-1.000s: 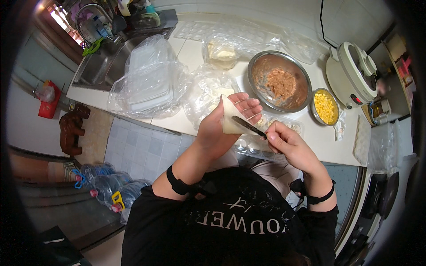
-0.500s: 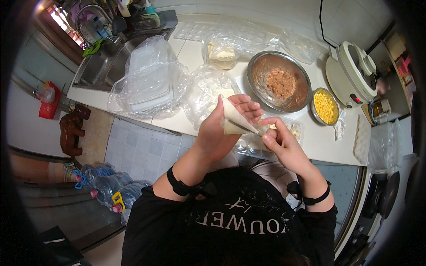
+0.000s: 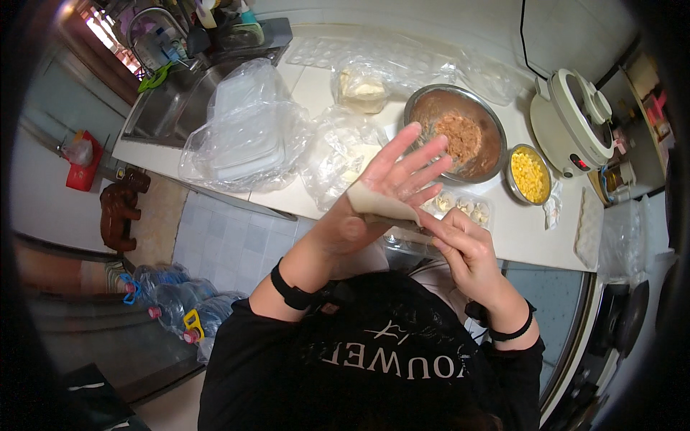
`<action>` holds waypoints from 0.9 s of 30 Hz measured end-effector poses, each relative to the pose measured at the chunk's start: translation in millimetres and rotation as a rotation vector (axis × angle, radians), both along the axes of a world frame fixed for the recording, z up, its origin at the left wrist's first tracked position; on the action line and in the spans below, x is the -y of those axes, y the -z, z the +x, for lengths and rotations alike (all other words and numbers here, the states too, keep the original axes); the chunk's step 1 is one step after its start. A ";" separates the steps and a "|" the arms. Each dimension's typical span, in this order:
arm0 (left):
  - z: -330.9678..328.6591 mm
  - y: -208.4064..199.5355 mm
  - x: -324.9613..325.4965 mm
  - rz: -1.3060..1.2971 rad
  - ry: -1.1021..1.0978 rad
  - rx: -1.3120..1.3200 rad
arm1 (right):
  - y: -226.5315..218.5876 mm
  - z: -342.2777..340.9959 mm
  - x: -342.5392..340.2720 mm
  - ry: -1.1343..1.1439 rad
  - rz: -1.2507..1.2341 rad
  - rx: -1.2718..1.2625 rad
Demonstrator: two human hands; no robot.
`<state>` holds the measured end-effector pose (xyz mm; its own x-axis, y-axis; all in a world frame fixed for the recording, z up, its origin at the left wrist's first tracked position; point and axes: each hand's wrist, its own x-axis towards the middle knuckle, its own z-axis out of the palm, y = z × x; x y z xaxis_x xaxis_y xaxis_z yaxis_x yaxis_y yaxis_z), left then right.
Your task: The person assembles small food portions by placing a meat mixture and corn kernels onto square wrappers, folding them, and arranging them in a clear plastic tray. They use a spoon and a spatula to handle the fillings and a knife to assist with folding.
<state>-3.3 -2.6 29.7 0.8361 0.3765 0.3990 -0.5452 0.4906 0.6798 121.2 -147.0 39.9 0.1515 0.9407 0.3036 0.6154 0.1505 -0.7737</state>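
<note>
A thin pale dough wrapper (image 3: pixel 382 204) lies across the palm of my left hand (image 3: pixel 384 179), sagging at its lower edge. The fingers of this hand are stretched out and spread apart. My right hand (image 3: pixel 463 244) is closed, its fingers pinching the wrapper's right corner. Just behind the hands, a clear plastic tray (image 3: pixel 410 241) holds several small filled dumplings (image 3: pixel 463 205); my hands hide part of it. Beyond is a steel bowl (image 3: pixel 496 136) with pinkish minced filling (image 3: pixel 458 138).
On the right stand a small bowl of yellow corn (image 3: pixel 529 176) and a white electric cooker (image 3: pixel 571 126). Bagged dough (image 3: pixel 361 92), a plastic bag of pale wrappers (image 3: pixel 338 154) and bagged plastic boxes (image 3: pixel 241 133) lie behind and left. A sink (image 3: pixel 162 108) is far left.
My left hand has opened out, its fingers now spread and reaching farther up. The wrapper has gone from a taut triangle to a sagging strip. My right hand has shifted slightly right and nearer.
</note>
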 end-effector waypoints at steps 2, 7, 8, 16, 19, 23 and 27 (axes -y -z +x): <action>-0.1 -1.2 0.0 0.014 -0.003 -0.070 | 1.9 -1.7 -1.9 0.067 0.087 0.152; -1.7 -4.8 5.7 -0.058 -0.021 -0.193 | 9.1 -5.5 -3.3 0.248 0.221 0.661; -1.0 -6.4 8.3 -0.111 -0.047 -0.210 | 10.9 -6.0 -3.8 0.267 0.242 0.705; 2.7 -11.1 13.5 -0.206 -0.057 -0.251 | 20.1 -5.5 -5.2 0.299 0.305 0.788; 2.6 -8.5 10.0 -0.176 0.031 -0.187 | 19.6 -4.7 -3.9 0.295 0.303 0.785; 6.5 -6.2 14.3 -0.290 0.011 -0.181 | 18.3 -4.1 -3.2 0.269 0.266 0.730; 11.0 -0.6 11.8 -0.429 -0.045 -0.175 | 20.3 -5.2 -4.2 0.251 0.207 0.702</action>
